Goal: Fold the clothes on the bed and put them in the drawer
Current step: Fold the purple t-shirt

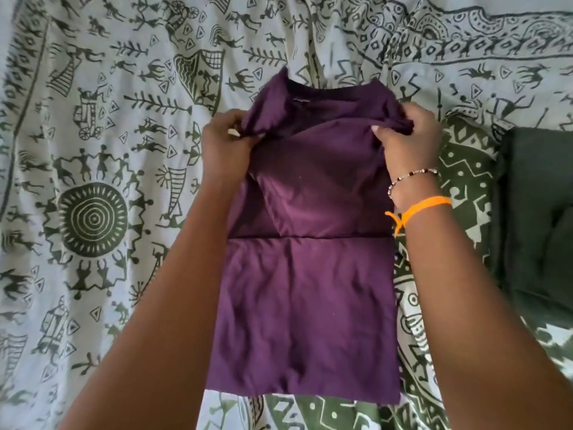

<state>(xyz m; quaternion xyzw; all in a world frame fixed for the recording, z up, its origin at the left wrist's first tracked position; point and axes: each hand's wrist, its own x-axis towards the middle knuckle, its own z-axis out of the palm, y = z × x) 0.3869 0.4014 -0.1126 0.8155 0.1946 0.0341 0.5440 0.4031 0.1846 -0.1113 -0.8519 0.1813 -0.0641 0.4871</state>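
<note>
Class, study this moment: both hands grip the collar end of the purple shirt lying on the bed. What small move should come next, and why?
Probably bring the collar end toward the hem. The left hand and right hand each pinch a shoulder of the purple shirt, its sides already look folded into a narrow strip, and the lower half lies flat on the bedsheet.

my left hand [224, 141]: fingers curled, pinching cloth | my right hand [406, 141]: fingers curled, gripping cloth | both arms stretched forward
</note>
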